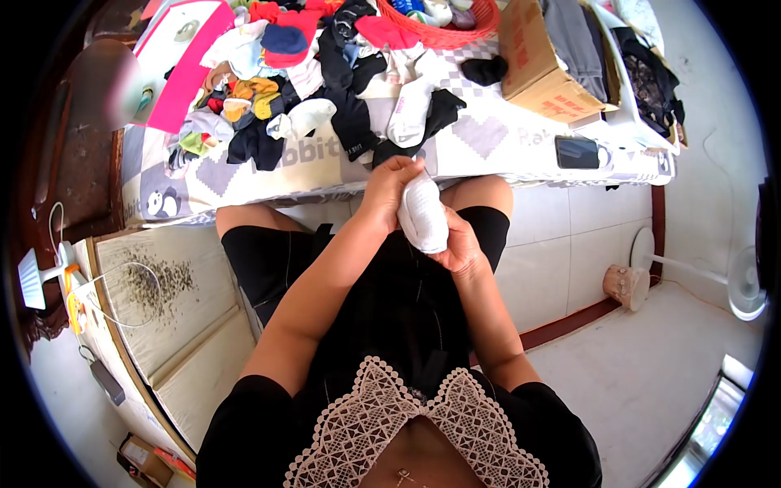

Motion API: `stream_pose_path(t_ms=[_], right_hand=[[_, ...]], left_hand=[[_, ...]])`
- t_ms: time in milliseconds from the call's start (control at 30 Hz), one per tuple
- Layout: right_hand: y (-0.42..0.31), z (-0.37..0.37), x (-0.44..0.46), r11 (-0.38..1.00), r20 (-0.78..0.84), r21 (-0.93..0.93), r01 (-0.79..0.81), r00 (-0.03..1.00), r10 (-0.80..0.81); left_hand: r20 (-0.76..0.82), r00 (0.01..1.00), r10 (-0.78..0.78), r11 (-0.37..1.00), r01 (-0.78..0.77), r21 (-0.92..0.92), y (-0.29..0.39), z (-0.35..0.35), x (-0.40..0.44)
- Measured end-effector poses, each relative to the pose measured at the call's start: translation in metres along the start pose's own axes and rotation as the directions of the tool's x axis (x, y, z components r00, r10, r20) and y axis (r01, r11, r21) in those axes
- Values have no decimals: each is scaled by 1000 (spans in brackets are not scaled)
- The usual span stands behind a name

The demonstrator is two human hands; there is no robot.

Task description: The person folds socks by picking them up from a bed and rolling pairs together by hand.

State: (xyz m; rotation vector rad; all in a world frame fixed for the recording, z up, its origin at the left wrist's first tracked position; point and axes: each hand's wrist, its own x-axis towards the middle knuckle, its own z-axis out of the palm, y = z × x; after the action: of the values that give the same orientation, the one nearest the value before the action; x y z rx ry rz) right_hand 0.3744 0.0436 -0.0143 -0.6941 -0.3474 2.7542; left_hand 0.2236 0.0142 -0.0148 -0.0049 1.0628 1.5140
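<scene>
Fingers of both hands in use: pinches the upper end of a white sock [422,218] between left-hand thumb and fingertips; supports the side and lower end with the right hand [462,242], from behind and partly out of sight. With the left hand [382,195], keeps the grasp narrow. Holds the sock above and between the thighs [259,254], at the near edge of the patterned cloth [521,156], on the near side of the pile [244,98]. Could come undone or twist if pinched too near one edge or released too soon by the right. Could drop onto the lap or down to the floor [545,256] if let go by both together. Could be confused with the pale sock [409,114] on the pile if put down beside similar fabric. Looks white, soft and thick, rounded at the lower end, slanted, apparently doubled over; cannot confirm whether folded or rolled.
</scene>
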Motion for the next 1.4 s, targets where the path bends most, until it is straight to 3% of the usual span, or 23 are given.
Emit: stream_pose_path(t_ms=[100, 133, 167, 233, 300, 433, 500, 533, 567, 633, 667, 700, 767, 900, 967, 1033, 1100, 1167, 1200, 1233, 1300, 1400], right_hand=[[-10, 8, -4, 982, 137, -144, 124, 985, -104], [-9, 6, -3, 971, 132, -166, 170, 980, -149], [-9, 3, -1, 958, 127, -190, 215, 973, -193], [-8, 8, 3, 936, 54, -200, 290, 957, -285], [-11, 11, 7, 883, -51, -213, 419, 897, -439], [-21, -2, 14, 829, -169, -262, 495, 822, -544], [-21, -14, 15, 782, -287, -470, 410, 767, -574], [-17, -14, 16, 770, -369, -474, 428, 697, -615], [-18, -16, 16, 767, -363, -476, 431, 697, -618], [-19, -11, 17, 729, -322, -531, 433, 692, -646], [-16, -7, 16, 715, -360, -583, 386, 667, -653], [-17, 0, 15, 715, -358, -583, 386, 667, -653], [-17, 10, 13, 790, -185, -479, 383, 836, -517], [-20, 17, 19, 782, -174, -534, 322, 863, -475], [-22, 16, 22, 794, -194, -513, 327, 856, -478], [-21, 16, 26, 795, -253, -488, 361, 813, -524], [-22, 20, 28, 805, -263, -462, 373, 809, -526], [-21, 26, 29, 783, -256, -493, 379, 797, -547], [-18, 26, 32, 779, -255, -481, 402, 786, -563], [-16, 28, 33, 778, -251, -479, 406, 786, -565], [-10, 31, 34, 771, -208, -498, 398, 808, -552], [-2, 31, 39, 771, -247, -506, 387, 791, -560]], left_hand=[[123, 959, -256, 963, 241, 125, -8, -8, 3], [222, 946, -235, 972, 229, 54, -12, -7, 4], [224, 946, -233, 973, 227, 52, -15, -6, 4], [84, 993, -82, 978, 64, 200, -11, 2, -1], [99, 993, -64, 990, 51, 129, -11, -2, 0], [271, 962, -4, 979, -52, 198, -6, 0, -8], [300, 936, 184, 838, -309, 449, -13, 1, -9], [244, 951, 189, 827, -288, 483, -13, 1, -8], [247, 949, 194, 826, -294, 482, -11, -1, -5], [244, 969, -36, 959, -35, 283, 1, -6, -6], [260, 963, -67, 982, 18, 187, 3, -7, -4], [260, 963, -65, 982, 16, 187, 5, -8, -5], [364, 922, -133, 983, 77, 165, 11, -7, -9], [320, 934, -160, 955, 63, 291, 13, -11, -9], [321, 938, -129, 939, 12, 343, 14, -11, -10], [289, 956, 48, 861, -186, 473, 13, -8, -11], [302, 951, 65, 876, -200, 440, 5, -15, -3], [422, 809, 408, 398, -574, 715, 7, -15, -9], [336, 878, 340, 554, -476, 683, 14, -9, -17], [339, 876, 343, 550, -479, 684, 14, -9, -16], [424, 717, 554, 214, -615, 759, 18, -10, -16], [402, 727, 557, 314, -633, 708, 27, -11, -21]])
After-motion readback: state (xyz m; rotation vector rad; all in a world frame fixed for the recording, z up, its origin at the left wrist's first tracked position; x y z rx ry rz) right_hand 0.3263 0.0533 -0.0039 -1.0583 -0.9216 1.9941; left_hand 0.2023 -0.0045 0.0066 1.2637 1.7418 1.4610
